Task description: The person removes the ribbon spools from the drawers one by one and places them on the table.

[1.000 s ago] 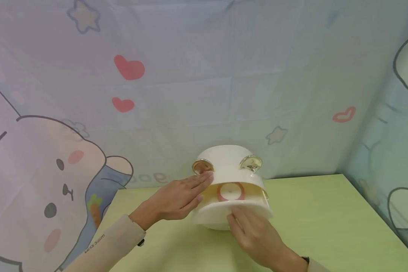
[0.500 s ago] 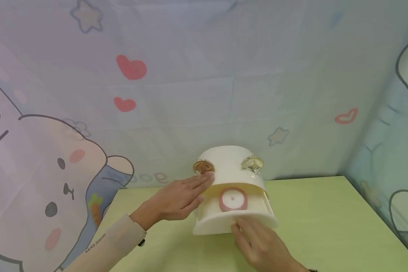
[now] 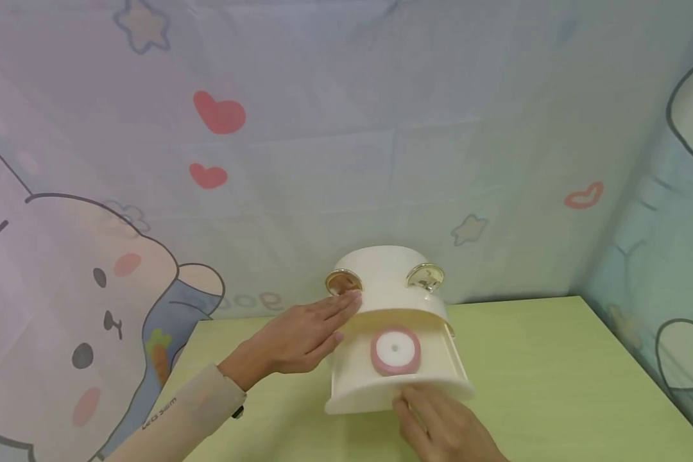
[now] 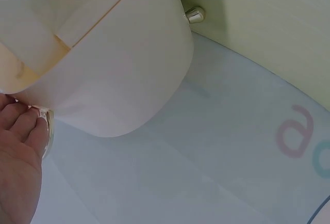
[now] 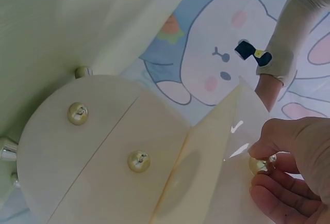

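Observation:
A white, round-fronted storage box [image 3: 384, 269] with two gold discs on top stands on the table. Its top drawer [image 3: 352, 359] is pulled out toward me. Inside lies a round thing [image 3: 395, 350] with a pink rim, a white face and a small dot in its centre. My left hand [image 3: 300, 337] rests with straight fingers on the box's top left side, by the left gold disc [image 3: 343, 281]. With thumb and fingers, my right hand [image 5: 294, 167] pinches the gold drawer knob [image 5: 259, 165]; in the head view that knob is hidden behind the hand.
Two lower drawers carry gold knobs [image 5: 138, 161] on the box's front. Short gold feet [image 5: 83, 72] show under it. The green table [image 3: 531, 359] runs out to both sides, and a printed curtain [image 3: 323, 128] hangs close behind.
My right hand has drawn the top drawer farther out toward me, bringing the pink-rimmed round thing fully into sight. The left hand has stayed in place on the box.

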{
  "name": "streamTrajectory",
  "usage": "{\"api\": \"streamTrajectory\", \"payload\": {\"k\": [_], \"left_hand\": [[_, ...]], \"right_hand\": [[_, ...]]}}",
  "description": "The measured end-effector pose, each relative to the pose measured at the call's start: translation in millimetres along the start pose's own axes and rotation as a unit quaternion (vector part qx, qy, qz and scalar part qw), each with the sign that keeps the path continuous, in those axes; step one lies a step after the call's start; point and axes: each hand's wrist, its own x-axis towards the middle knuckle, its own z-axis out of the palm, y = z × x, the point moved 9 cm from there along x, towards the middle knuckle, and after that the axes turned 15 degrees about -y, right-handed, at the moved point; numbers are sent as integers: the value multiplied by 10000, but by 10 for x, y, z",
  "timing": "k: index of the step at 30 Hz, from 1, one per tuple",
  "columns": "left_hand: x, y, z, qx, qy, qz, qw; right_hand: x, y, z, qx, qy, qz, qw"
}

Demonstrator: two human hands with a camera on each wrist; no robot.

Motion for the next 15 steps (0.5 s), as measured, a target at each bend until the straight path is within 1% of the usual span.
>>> {"api": "streamTrajectory", "payload": {"k": [8,15], "left_hand": [[2,-4,1,53,61,-10,10000],[0,2,-3,86,93,-33,9999]], "right_hand": [[-55,-70,9,-175,-95,84,9998],[-93,-99,28,-1,-226,99,9997]]}}
